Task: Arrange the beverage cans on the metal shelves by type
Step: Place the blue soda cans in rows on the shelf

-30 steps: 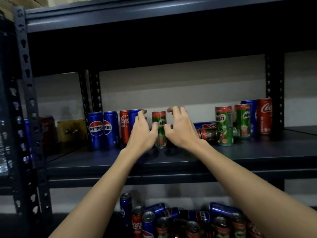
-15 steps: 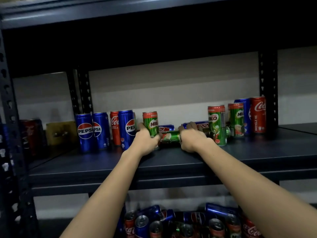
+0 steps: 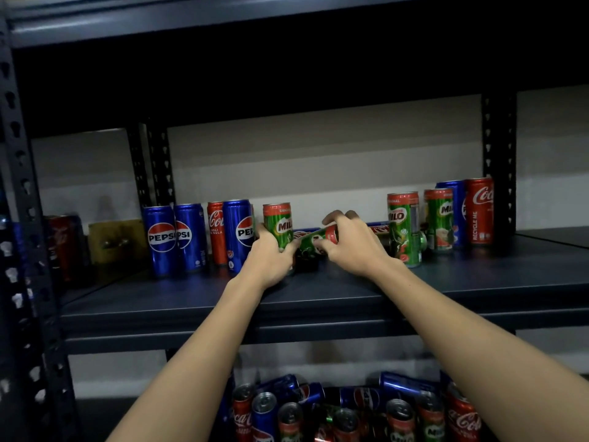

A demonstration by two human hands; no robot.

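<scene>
On the dark metal shelf (image 3: 318,301) my left hand (image 3: 269,256) grips the lower part of an upright green Milo can (image 3: 279,223). My right hand (image 3: 353,244) holds a second Milo can (image 3: 318,239) tilted on its side, just right of the upright one. Left of them stand three blue Pepsi cans (image 3: 161,239) and a red Coca-Cola can (image 3: 216,231). To the right stand two more Milo cans (image 3: 403,224), a Pepsi can and a Coca-Cola can (image 3: 479,210). Cans lying on their sides are partly hidden behind my hands.
A heap of mixed Pepsi, Coca-Cola and Milo cans (image 3: 350,409) fills the lower shelf. Perforated uprights (image 3: 498,161) stand at the back right and left front (image 3: 19,186). A neighbouring shelf at left holds a dark red can (image 3: 62,244) and a yellowish box (image 3: 116,240).
My hands closed on the two Milo cans. The right hand has lifted the lying can and tipped its red end upward. The camera view has drifted slightly.
</scene>
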